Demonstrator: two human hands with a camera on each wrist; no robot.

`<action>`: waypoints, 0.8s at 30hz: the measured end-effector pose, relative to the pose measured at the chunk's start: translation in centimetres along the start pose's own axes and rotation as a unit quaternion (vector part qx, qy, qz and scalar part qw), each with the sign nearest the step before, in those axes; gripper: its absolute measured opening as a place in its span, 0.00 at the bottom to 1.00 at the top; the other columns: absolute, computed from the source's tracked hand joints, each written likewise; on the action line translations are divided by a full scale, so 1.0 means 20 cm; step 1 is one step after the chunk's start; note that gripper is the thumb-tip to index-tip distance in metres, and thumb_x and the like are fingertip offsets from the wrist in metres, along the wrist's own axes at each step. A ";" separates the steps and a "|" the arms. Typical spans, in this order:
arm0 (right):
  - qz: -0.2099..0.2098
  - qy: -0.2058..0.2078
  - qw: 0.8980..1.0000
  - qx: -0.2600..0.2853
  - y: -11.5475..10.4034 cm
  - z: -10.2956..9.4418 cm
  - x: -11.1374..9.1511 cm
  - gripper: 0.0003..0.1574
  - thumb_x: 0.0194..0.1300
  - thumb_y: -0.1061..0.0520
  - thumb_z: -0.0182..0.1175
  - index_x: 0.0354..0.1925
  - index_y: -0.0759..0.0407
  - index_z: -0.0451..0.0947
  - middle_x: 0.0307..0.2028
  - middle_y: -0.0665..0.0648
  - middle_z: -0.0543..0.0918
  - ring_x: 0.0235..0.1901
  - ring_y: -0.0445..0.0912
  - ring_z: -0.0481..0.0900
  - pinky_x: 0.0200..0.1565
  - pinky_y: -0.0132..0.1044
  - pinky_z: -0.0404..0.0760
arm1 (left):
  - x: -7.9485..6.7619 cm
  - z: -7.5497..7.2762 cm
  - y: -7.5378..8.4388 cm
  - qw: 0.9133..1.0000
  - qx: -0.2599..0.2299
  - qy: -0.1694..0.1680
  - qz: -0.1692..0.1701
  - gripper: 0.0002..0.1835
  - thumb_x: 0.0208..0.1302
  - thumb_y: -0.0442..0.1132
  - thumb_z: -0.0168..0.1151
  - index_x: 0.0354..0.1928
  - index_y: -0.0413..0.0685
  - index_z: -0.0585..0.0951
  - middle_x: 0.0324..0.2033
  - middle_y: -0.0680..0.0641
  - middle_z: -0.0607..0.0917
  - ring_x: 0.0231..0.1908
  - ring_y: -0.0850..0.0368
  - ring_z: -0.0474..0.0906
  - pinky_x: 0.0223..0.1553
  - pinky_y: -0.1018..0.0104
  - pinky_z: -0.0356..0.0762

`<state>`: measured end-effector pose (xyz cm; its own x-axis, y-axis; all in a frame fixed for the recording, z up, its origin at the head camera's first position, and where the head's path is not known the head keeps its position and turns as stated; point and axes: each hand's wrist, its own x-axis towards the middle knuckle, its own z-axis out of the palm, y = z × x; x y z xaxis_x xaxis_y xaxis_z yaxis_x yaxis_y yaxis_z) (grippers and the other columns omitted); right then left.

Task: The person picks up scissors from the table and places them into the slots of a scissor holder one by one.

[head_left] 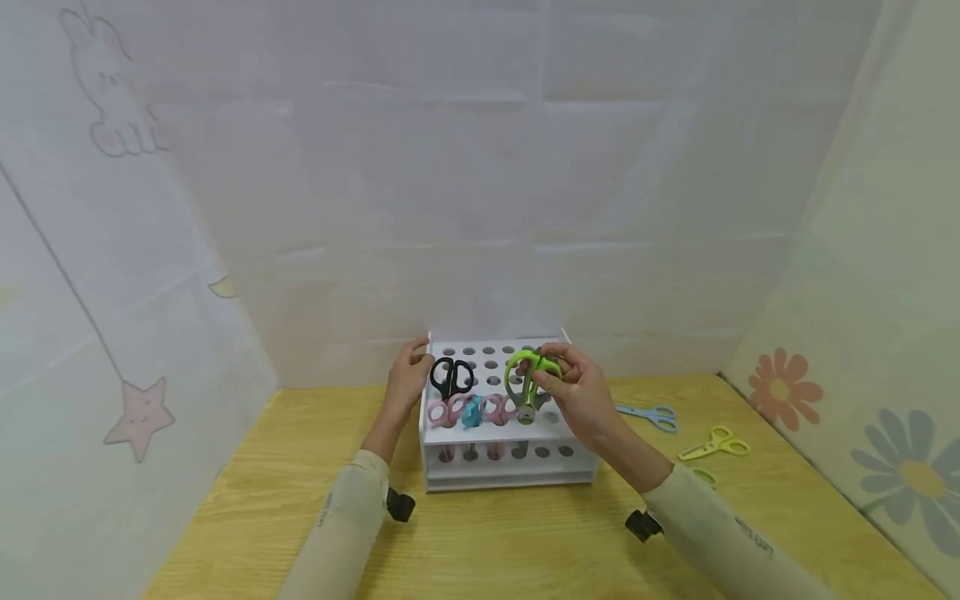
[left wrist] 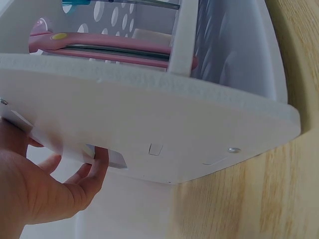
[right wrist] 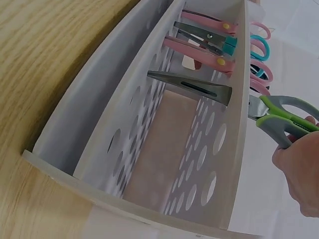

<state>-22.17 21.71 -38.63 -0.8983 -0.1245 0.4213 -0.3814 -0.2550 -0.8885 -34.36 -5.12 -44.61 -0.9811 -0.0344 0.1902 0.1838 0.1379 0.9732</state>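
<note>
A white rack with rows of round holes stands on the table. My right hand pinches the handles of green-and-grey scissors. Their blades point down through a front-row hole, with the tips at the lower shelf in the right wrist view. At the rack's left side my left hand grips the side panel, its fingers bent at a cutout. Black scissors, two pink pairs and teal scissors stand in holes left of the green pair.
Blue scissors and yellow scissors lie on the wooden table right of the rack. Another yellow-green handle shows partly behind the right forearm. A pale sheet wall rises behind the rack.
</note>
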 end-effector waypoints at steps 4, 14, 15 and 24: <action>-0.005 0.009 0.999 -0.039 0.00 0.01 0.00 0.21 0.70 0.72 0.60 0.58 0.72 0.68 0.50 0.61 0.84 0.53 0.47 0.81 0.54 0.36 0.79 | 0.01 -0.01 0.00 1.000 0.001 -0.004 -0.001 0.27 0.71 0.44 0.54 0.71 0.52 0.72 0.60 0.37 0.78 0.57 0.41 0.75 0.59 0.46 0.72; -0.014 0.015 0.997 -0.074 0.01 0.01 0.00 0.20 0.70 0.71 0.60 0.58 0.71 0.69 0.50 0.65 0.83 0.52 0.48 0.81 0.51 0.35 0.80 | 0.00 0.00 -0.02 1.000 -0.001 -0.006 0.002 0.27 0.70 0.43 0.54 0.71 0.50 0.72 0.60 0.35 0.78 0.57 0.40 0.76 0.58 0.46 0.73; -0.014 0.011 0.997 -0.069 0.01 0.01 0.00 0.20 0.70 0.71 0.59 0.58 0.71 0.69 0.50 0.65 0.83 0.52 0.48 0.81 0.51 0.36 0.80 | 0.00 0.00 -0.02 1.000 -0.002 -0.007 0.003 0.28 0.70 0.43 0.54 0.71 0.50 0.72 0.59 0.35 0.78 0.57 0.40 0.76 0.58 0.46 0.73; -0.082 -0.034 0.994 0.057 -0.12 -0.02 0.08 0.17 0.71 0.72 0.58 0.56 0.67 0.70 0.45 0.62 0.85 0.48 0.51 0.84 0.54 0.38 0.79 | 0.00 -0.01 -0.03 1.000 -0.001 -0.010 0.001 0.27 0.71 0.44 0.54 0.71 0.51 0.72 0.60 0.36 0.78 0.56 0.40 0.76 0.58 0.46 0.73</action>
<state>-22.78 22.54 -35.80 -0.8071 -0.1361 0.5745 -0.4919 -0.3831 -0.7819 -34.42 -5.38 -45.22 -0.9817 -0.0150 0.1899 0.1862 0.1357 0.9731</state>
